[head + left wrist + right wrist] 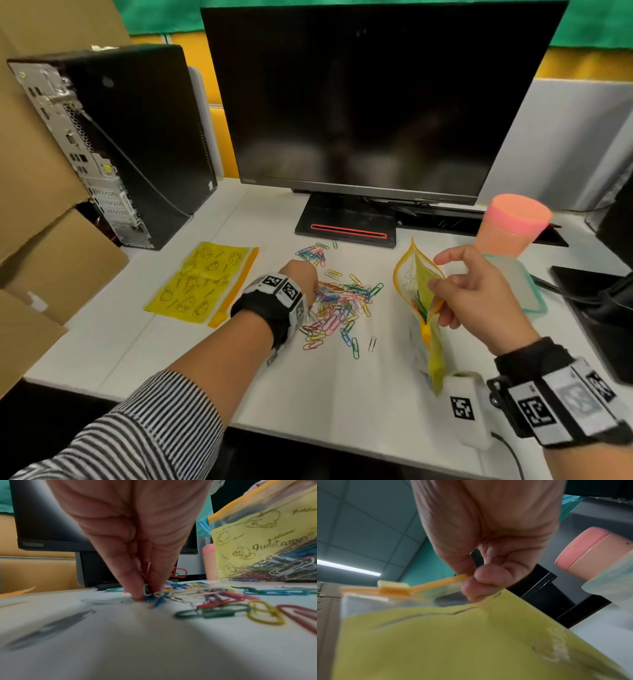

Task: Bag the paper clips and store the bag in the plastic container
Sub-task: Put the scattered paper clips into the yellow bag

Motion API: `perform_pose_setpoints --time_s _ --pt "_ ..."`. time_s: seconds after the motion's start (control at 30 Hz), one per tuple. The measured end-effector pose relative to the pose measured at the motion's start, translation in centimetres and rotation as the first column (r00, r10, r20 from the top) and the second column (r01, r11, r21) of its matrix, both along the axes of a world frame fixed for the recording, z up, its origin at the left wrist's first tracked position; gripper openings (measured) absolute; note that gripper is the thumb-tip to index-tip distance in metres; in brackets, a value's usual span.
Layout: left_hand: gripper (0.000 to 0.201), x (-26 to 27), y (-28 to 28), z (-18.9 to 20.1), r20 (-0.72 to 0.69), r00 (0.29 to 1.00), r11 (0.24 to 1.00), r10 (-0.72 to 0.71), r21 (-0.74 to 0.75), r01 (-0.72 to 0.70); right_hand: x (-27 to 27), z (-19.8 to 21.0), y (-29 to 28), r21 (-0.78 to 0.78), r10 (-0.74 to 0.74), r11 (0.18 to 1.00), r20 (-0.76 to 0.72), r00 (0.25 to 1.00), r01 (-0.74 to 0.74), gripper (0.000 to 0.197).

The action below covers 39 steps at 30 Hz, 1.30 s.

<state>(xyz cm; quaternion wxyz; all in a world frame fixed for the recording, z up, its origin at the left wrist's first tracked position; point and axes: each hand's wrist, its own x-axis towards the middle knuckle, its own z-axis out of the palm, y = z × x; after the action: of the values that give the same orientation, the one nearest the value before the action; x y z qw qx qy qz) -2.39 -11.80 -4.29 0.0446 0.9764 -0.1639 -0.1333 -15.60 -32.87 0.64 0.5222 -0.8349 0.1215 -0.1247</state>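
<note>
In the head view the fingers of the left hand are hidden behind its own back and wristband. The lower part of the yellow bag is blurred and cut off by the right wrist picture's edge. The near desk is blurred in the left wrist view.

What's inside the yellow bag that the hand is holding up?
Colourful paper clips sit inside the open yellow bag, seen through its clear side. The right hand pinches its rim. The printed yellow side hides the rest.
</note>
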Motion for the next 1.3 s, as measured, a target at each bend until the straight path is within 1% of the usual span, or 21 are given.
perform_pose_setpoints --time_s 0.1,0.17,0.2,0.27,0.37,0.53,0.6,0.77,0.83,0.9,0.97,1.17,1.2,1.23,1.3 --pt "0.027 -0.8 0.5 1.3 0.027 1.000 0.994 0.012 -0.110 -0.009 -0.2 0.1 -0.1 -0.018 0.045 0.999 0.006 0.999 -0.045 0.026" --pt "0.026 -1.6 0.5 2.8 0.063 0.998 0.971 0.025 -0.237 -0.009 -0.4 0.1 -0.2 -0.037 0.073 0.997 0.009 0.997 -0.072 0.028" --pt "0.026 -2.1 0.2 3.8 0.075 0.997 0.947 0.034 -0.322 -0.008 -0.4 0.1 -0.3 -0.043 0.079 0.996 0.013 0.997 -0.078 0.027" --pt "0.024 -3.4 -0.7 5.7 0.095 0.994 0.872 0.048 -0.490 0.005 -0.4 0.1 -0.2 -0.061 0.079 0.995 0.019 0.997 -0.078 0.025" --pt "0.020 -4.9 -2.7 8.0 0.087 0.995 0.743 0.048 -0.669 0.023 -0.2 -0.1 -0.1 -0.079 0.071 0.994 0.021 0.997 -0.069 0.024" --pt "0.014 -6.1 -4.8 9.0 0.006 0.999 0.609 -0.039 -0.793 0.028 -0.1 -0.1 -0.1 -0.073 0.072 0.995 0.022 0.997 -0.070 0.024" --pt "0.015 -6.3 -5.2 9.0 -0.004 0.998 0.546 -0.066 -0.837 0.033 -0.1 0.0 -0.3 -0.079 0.062 0.995 0.023 0.998 -0.060 0.024" --pt "0.011 -6.7 -5.6 10.7 -0.054 0.992 0.332 -0.118 -0.943 -0.012 0.0 0.0 -0.5 -0.070 0.060 0.996 0.009 0.998 -0.059 0.024" --pt "0.011 -6.8 -5.8 11.6 -0.060 0.989 0.273 -0.134 -0.962 -0.021 -0.1 -0.1 -0.5 -0.061 0.062 0.996 0.007 0.998 -0.061 0.024" --pt "0.012 -6.8 -6.0 12.1 -0.069 0.987 0.241 -0.147 -0.970 -0.032 -0.1 -0.2 -0.5 -0.056 0.061 0.997 0.010 0.998 -0.060 0.025" --pt "0.011 -6.6 -6.2 12.1 -0.080 0.986 0.248 -0.143 -0.968 -0.043 -0.1 -0.3 -0.4 -0.054 0.060 0.997 0.015 0.998 -0.059 0.026" --pt "0.012 -7.1 -7.0 10.4 -0.082 0.988 0.345 -0.130 -0.938 -0.033 -0.2 -0.2 -0.8 -0.062 0.050 0.997 0.022 0.998 -0.049 0.028" --pt "0.011 -7.1 -7.1 10.0 -0.071 0.991 0.391 -0.114 -0.920 -0.021 -0.3 -0.2 -0.8 -0.060 0.046 0.997 0.022 0.999 -0.045 0.028" --pt "0.010 -7.1 -7.3 9.6 -0.046 0.994 0.472 -0.095 -0.881 0.005 -0.3 -0.2 -0.9 -0.057 0.042 0.998 0.023 0.999 -0.040 0.027" --pt "0.012 -7.1 -7.8 8.9 0.025 0.996 0.676 -0.091 -0.733 0.080 -0.4 -0.2 -1.0 -0.050 0.036 0.998 0.024 0.999 -0.035 0.027"
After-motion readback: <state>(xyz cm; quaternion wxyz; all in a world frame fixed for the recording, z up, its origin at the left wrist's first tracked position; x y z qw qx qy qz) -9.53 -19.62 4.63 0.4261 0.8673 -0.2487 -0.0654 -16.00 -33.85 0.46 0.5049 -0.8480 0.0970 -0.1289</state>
